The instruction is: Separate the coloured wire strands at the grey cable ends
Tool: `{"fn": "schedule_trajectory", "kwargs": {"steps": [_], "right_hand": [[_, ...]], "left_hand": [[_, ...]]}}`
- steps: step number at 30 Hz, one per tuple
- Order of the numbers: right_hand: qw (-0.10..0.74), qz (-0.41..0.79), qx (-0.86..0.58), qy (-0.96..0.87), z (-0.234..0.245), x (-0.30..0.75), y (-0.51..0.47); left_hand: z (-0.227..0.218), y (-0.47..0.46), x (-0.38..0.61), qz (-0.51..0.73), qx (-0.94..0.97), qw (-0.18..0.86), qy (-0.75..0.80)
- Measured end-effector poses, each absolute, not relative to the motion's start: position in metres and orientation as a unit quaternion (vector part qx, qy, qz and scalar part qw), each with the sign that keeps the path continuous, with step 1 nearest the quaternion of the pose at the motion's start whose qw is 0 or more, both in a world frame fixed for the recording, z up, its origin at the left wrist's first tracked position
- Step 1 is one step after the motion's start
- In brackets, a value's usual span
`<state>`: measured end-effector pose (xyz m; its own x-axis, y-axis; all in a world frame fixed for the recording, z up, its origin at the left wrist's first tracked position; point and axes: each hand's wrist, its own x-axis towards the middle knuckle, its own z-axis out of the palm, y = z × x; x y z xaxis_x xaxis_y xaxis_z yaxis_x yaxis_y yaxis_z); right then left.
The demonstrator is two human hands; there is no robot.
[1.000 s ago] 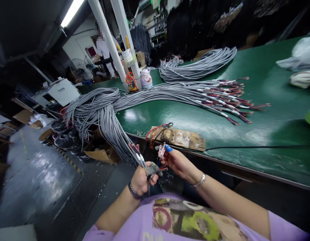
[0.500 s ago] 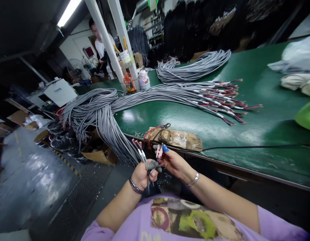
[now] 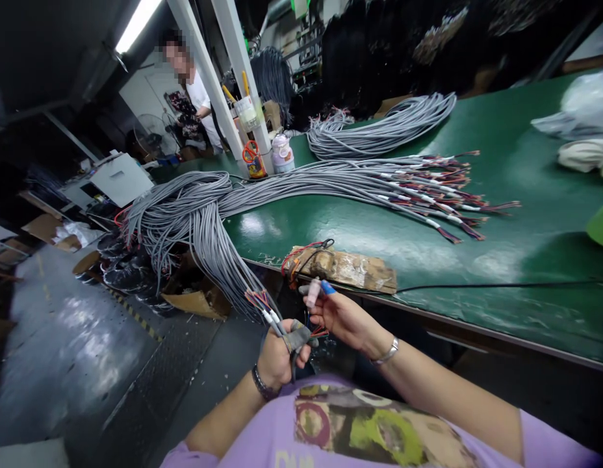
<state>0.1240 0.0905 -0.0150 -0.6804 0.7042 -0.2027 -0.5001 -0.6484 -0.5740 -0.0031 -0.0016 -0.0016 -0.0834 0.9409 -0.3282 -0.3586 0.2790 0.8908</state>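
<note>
My left hand is closed around a few grey cables; its thumb is wrapped in grey tape. White bands and splayed, copper-tipped coloured wires stick out above the fist. More thin red and green wires project from its right side, close to my right hand. That hand is curled, with blue and pink wraps on its fingertips, drawn close together above these wires. Whatever lies between them is too small to make out.
A worn wooden block with wires sits at the edge of the green table. Grey cable bundles lie across the table and hang off its side. Scissors and a lilac bottle stand by a post. A person stands behind.
My left hand has tilted the cables, so their wire ends lean further left and lower. My right hand has shifted slightly right. The person behind has turned and moved left.
</note>
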Motion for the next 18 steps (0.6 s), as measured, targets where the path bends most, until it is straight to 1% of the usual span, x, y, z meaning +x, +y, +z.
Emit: {"fn": "schedule_trajectory", "kwargs": {"steps": [5, 11, 18], "right_hand": [[0.371, 0.860, -0.216, -0.275, -0.018, 0.123, 0.089], [0.366, 0.876, -0.195, -0.247, -0.019, 0.116, 0.091], [0.398, 0.863, -0.223, -0.218, -0.017, 0.110, 0.093]], "left_hand": [[-0.001, -0.003, 0.002, 0.568, 0.288, 0.565, 0.525], [-0.005, 0.009, -0.002, 0.567, 0.296, 0.590, 0.492], [-0.007, 0.018, 0.000, 0.539, 0.293, 0.606, 0.507]]}}
